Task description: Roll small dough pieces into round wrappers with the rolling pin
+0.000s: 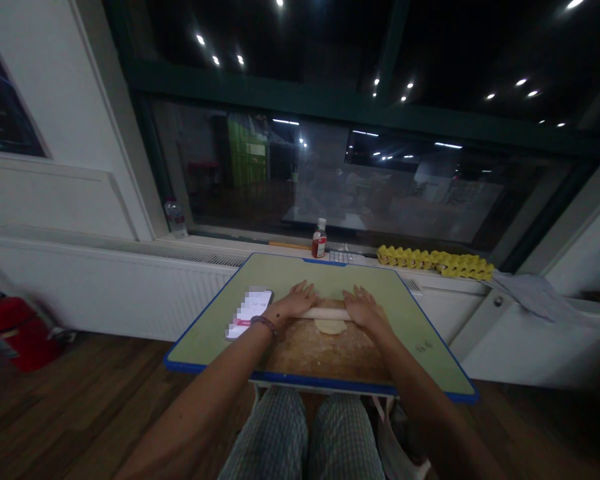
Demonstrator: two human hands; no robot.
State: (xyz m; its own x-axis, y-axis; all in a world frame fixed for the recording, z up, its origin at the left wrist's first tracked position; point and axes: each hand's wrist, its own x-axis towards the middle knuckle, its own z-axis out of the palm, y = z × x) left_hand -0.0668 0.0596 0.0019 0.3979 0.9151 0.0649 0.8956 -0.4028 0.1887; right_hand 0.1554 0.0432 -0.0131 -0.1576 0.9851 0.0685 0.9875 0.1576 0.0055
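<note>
A pale rolling pin (pixel 330 313) lies crosswise over a flat round of dough (pixel 331 327) and covers its far part. My left hand (pixel 299 301) rests on the pin's left end, its fingers stretched forward and slightly apart. On the right end lies my right hand (pixel 364 307), palm down with the fingers spread beyond the pin. Beneath them is a floury wooden board (pixel 325 360), set on a light green folding table (pixel 430 353) with a blue edge. A lit phone (pixel 250 312) lies left of my left wrist.
On the window sill behind the table stand a bottle with red contents (pixel 319 240), yellow egg trays (pixel 435 261) and a clear plastic bottle (pixel 175 219). A white radiator (pixel 105 280) runs along the wall. Something red (pixel 20 333) is on the floor at left.
</note>
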